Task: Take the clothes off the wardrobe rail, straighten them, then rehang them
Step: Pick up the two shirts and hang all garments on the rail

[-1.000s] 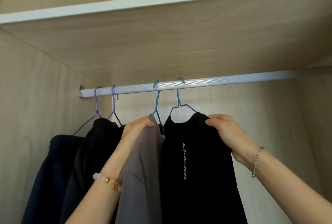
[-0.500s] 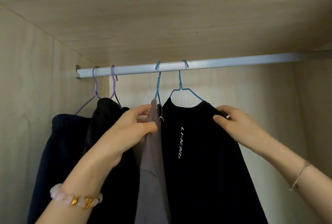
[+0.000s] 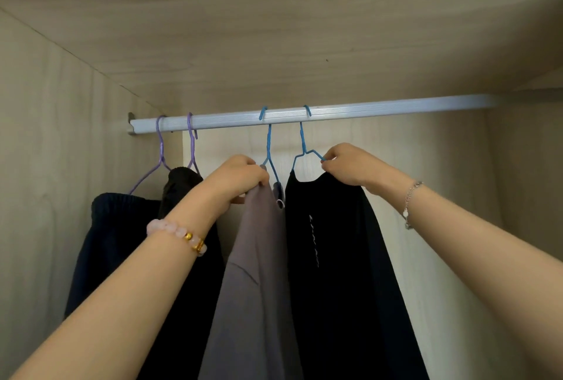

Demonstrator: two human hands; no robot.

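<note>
Black garment (image 3: 341,257), white lettering unreadable

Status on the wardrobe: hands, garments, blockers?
Left hand pinching grey garment top. Right hand gripping blue hanger shoulder of black garment. All four hangers on rail. Nothing blocking.

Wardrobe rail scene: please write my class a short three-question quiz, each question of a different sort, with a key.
1. True or false: the left hand grips the top of the grey garment.
2. How many hangers hook over the rail? A) two B) three C) four
3. Fill in: the right hand pinches the shoulder of the black garment where it meets the ____ hanger.

Key: 1 true; 2 C; 3 blue
</note>
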